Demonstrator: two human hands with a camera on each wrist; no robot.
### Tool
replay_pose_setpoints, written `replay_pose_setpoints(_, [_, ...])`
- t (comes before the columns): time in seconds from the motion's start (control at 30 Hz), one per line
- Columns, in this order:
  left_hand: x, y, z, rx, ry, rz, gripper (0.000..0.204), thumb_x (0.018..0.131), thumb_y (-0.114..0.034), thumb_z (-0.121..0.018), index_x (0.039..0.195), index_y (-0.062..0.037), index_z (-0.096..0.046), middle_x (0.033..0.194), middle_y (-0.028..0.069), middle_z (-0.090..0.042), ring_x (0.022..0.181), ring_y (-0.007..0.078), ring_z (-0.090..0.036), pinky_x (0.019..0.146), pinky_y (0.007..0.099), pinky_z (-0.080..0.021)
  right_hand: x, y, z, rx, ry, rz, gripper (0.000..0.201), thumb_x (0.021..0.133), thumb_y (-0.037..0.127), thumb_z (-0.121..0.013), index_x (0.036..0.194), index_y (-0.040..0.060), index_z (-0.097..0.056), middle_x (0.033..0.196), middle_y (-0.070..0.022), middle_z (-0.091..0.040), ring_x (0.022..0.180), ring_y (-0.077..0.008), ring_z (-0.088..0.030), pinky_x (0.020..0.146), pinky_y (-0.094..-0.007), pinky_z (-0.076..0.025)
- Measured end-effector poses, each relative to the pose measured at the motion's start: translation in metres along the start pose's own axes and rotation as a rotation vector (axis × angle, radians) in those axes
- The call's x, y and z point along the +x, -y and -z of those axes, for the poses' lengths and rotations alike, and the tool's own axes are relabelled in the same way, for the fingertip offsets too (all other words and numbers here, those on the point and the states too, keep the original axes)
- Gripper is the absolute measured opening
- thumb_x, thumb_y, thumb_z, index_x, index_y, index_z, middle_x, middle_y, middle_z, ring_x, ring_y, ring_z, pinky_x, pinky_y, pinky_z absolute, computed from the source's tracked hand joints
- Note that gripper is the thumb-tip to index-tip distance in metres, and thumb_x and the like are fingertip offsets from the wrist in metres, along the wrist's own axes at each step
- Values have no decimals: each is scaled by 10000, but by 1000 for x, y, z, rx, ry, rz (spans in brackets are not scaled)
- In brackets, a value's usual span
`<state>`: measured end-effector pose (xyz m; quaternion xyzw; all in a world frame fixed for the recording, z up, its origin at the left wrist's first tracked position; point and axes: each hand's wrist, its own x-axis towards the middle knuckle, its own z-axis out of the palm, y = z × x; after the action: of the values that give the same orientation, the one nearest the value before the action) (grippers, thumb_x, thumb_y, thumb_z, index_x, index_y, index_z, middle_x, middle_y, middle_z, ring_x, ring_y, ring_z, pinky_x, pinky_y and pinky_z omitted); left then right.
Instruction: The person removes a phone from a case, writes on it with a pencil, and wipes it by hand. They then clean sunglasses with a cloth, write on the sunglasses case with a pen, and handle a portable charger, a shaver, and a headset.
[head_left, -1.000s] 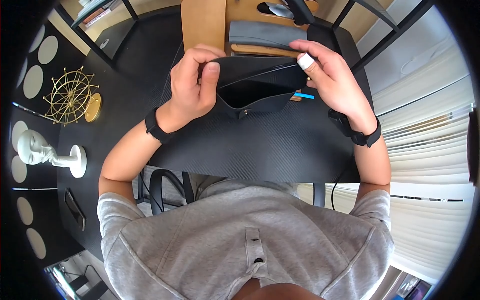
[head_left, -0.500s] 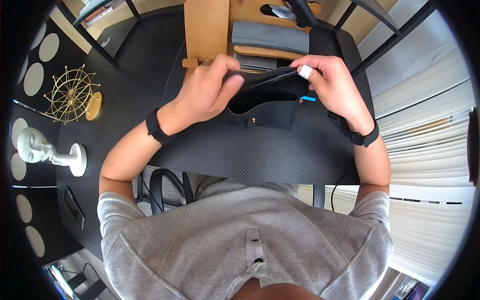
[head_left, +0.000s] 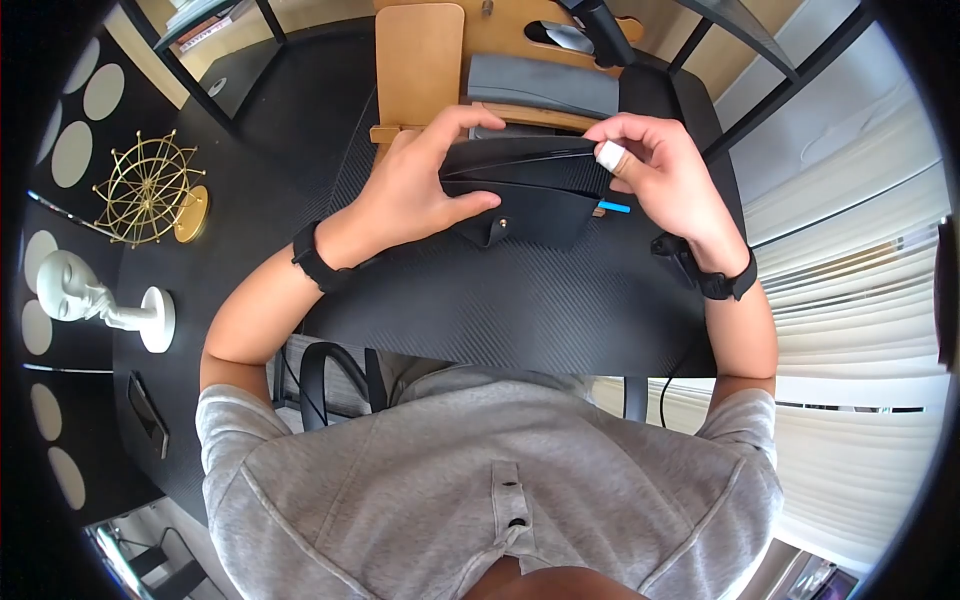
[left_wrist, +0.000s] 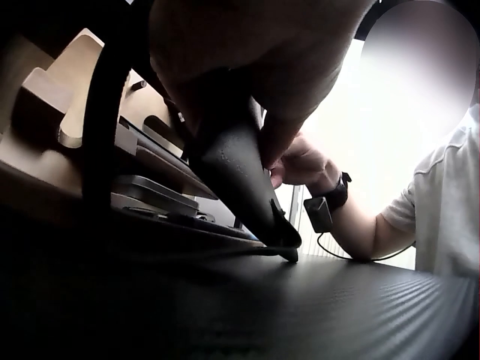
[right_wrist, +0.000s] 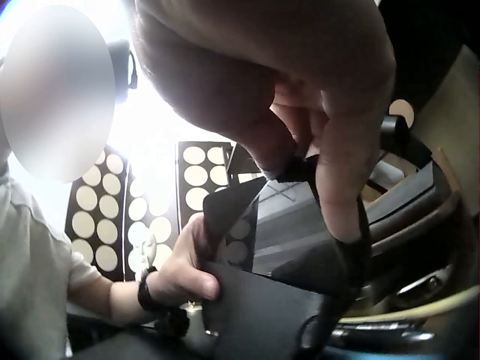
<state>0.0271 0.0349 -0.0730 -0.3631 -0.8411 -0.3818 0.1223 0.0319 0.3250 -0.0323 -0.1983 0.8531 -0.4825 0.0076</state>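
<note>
A black pouch [head_left: 550, 215] with a small metal snap stands over the dark desk, its top gap narrow in the head view. The left hand [head_left: 400, 190] has its left end between thumb and fingers, the thumb along the front. At the upper right corner, the right hand [head_left: 672, 185], with a white wrap [head_left: 611, 155] on its thumb, pinches the edge. In the right wrist view the pouch [right_wrist: 262, 307] shows open from the side, below the right hand's fingers. A blue item [head_left: 613, 207] lies beside its right end.
Behind the pouch are a wooden stand [head_left: 420, 65] and a grey case [head_left: 545, 85]. On the left stand a gold wheel ornament [head_left: 150, 190], a white head sculpture [head_left: 70, 285] and a phone [head_left: 148, 415]. White blinds [head_left: 850, 300] hang at the right.
The pouch's wide mouth has narrowed in the head view. The left hand has moved right from its earliest position, its thumb and index finger now spread apart. The right hand keeps its pinch.
</note>
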Motion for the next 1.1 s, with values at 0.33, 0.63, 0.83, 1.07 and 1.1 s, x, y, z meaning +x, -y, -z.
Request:
replay_pose_setpoints(0.33, [-1,-4,-4,-187,-196,-71,467,786,-50,-886,1188,-4,-652,1001,94,-762,921,162,-734,874,279,-574,1,3,30,229,131,30,338,1025,259,-683,1277,34,-673,1082,-2,-702,948,-43,-635,793,-242,-551])
replay_pose_setpoints(0.63, [6,1,5,-423,-349,15,435,794,-23,-879,1197,8,-718,1038,52,-771,933,114,-709,879,273,-565,4,-11,7,1083,393,-218,534,1111,420,-440,1509,64,-427,1396,-117,-588,1281,-309,-615,941,-589,-597])
replay_pose_setpoints(0.83, [11,5,13,-445,-275,-14,449,795,-32,-880,1213,-5,-717,1096,45,-763,994,116,-696,920,285,-551,2,-8,4,1117,402,-203,513,1114,379,-438,1487,27,-434,1437,-162,-557,1282,-330,-619,964,-599,-585])
replay_pose_setpoints(1.07, [11,10,10,-525,-232,12,325,898,-105,-813,1189,3,-718,1054,29,-751,953,98,-674,882,277,-544,3,-10,3,1127,358,-226,480,1085,327,-467,1446,11,-470,1421,-202,-577,1248,-357,-641,965,-616,-569])
replay_pose_setpoints(1.1, [11,10,9,-534,-240,15,292,935,-131,-787,1184,5,-718,1044,24,-748,941,93,-668,869,274,-542,3,-11,2,1128,359,-240,482,1079,329,-466,1441,11,-475,1418,-207,-581,1241,-360,-645,960,-622,-568])
